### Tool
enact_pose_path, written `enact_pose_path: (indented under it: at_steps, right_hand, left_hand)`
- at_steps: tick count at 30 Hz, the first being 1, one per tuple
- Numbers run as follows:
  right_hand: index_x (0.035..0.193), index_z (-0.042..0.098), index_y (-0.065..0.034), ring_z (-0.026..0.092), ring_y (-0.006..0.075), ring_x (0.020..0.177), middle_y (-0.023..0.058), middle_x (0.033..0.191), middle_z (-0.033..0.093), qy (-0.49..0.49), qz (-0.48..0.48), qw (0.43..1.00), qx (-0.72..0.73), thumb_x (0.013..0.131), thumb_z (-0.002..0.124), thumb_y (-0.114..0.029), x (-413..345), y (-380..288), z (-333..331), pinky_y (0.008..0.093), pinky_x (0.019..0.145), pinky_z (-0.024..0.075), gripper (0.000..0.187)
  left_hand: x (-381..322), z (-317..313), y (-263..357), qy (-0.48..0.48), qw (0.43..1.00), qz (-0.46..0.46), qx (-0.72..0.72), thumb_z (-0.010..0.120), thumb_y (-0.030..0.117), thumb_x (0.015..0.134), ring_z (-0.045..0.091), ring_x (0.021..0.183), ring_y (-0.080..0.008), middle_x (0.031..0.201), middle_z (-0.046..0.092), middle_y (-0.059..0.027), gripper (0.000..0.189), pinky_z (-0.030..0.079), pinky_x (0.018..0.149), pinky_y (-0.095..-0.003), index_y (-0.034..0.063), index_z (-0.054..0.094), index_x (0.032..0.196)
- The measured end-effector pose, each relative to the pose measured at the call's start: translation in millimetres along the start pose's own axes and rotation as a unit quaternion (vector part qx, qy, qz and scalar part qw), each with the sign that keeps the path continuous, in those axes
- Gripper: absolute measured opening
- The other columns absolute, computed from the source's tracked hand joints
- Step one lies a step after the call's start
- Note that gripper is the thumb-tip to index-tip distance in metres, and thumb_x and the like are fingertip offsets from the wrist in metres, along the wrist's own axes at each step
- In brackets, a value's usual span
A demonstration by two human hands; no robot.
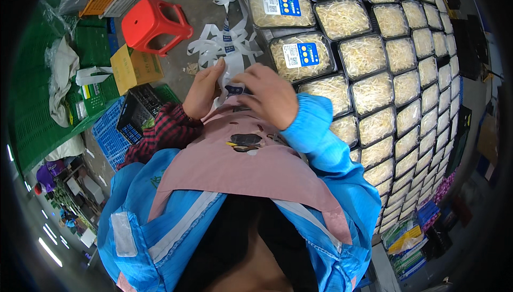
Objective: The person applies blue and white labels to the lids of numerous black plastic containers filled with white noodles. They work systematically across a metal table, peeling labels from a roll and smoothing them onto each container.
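My left hand [204, 90] pinches a white label backing strip [233, 65] between thumb and fingers in front of my pink apron [236, 171]. My right hand [267, 95], slightly blurred, is at the strip's near end, its fingers around a dark blue label [234, 90]. Whether those fingertips grip the label is unclear. Right of my hands stand black plastic trays of bean sprouts under clear film. A labelled tray [301, 57] is nearest my right hand, and another labelled tray [280, 8] lies beyond it. An unlabelled tray [342, 18] sits beside them.
Curled backing strip [224, 39] trails towards the floor. A red plastic stool [154, 25], a cardboard box [136, 67], a black crate [138, 109] and a blue crate [110, 131] stand at left. Rows of packed trays [400, 55] extend along the right.
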State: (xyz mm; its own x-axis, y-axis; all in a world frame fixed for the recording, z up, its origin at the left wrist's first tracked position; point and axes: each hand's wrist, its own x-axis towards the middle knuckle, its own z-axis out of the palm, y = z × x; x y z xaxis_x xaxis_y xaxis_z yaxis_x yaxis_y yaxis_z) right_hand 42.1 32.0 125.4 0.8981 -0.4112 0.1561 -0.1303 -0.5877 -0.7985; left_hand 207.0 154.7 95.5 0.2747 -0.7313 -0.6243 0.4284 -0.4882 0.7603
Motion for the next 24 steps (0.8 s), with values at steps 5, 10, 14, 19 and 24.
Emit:
enact_pose_path:
  at_steps: [5,10,14,19,24]
  right_hand:
    - [0.088,0.055,-0.0065,0.053,0.0305,0.086,0.0098,0.091,0.053,0.005,-0.021,0.994,-0.111,0.07,0.066,-0.002,8.7,4.6,18.9,0.0402,0.072,0.0455,0.022]
    - [0.095,0.058,-0.0037,0.054,0.0337,0.097,0.0122,0.103,0.056,0.116,0.0,0.993,0.01,0.069,0.067,-0.004,20.5,3.8,10.4,0.0397,0.08,0.0457,0.028]
    - [0.101,0.061,-0.0037,0.057,0.0351,0.098,0.0143,0.1,0.062,0.082,-0.014,0.988,0.132,0.069,0.071,-0.007,31.2,14.9,13.7,0.0412,0.083,0.0452,0.033]
    - [0.1,0.062,-0.0063,0.058,0.0358,0.089,0.0137,0.092,0.063,0.059,0.014,0.995,0.073,0.074,0.066,-0.006,41.7,3.1,21.6,0.0431,0.076,0.0444,0.026]
    - [0.092,0.06,-0.0039,0.057,0.0331,0.077,0.0114,0.084,0.06,0.155,-0.164,0.974,0.009,0.07,0.068,-0.004,48.5,-27.0,12.4,0.0409,0.07,0.0436,0.023]
  left_hand:
    - [-0.3,30.6,4.5,0.034,0.995,0.048,-0.08,0.046,0.04,0.099,0.054,0.074,-0.0052,0.083,0.06,0.0041,0.038,0.043,0.064,-0.0218,0.0069,0.063,0.106]
    - [-5.5,5.6,17.7,0.104,0.922,0.316,0.2,0.055,0.014,0.095,0.058,0.084,-0.0147,0.085,0.064,-0.0045,0.019,0.045,0.074,-0.0279,-0.0036,0.063,0.093]
    - [-31.9,-18.1,47.4,-0.113,0.867,0.402,0.27,0.061,0.019,0.091,0.058,0.101,-0.0302,0.108,0.063,-0.0143,0.024,0.042,0.09,-0.0379,-0.0027,0.065,0.099]
    - [-27.7,-12.5,38.7,0.043,0.879,0.426,0.211,0.075,0.02,0.078,0.054,0.111,-0.0291,0.124,0.054,-0.0162,0.049,0.039,0.096,-0.0375,-0.0009,0.057,0.119]
    - [33.6,-44.8,-43.4,0.107,0.821,0.451,0.332,0.066,-0.001,0.078,0.06,0.098,-0.0191,0.105,0.063,-0.0088,0.036,0.047,0.086,-0.0303,0.001,0.06,0.113]
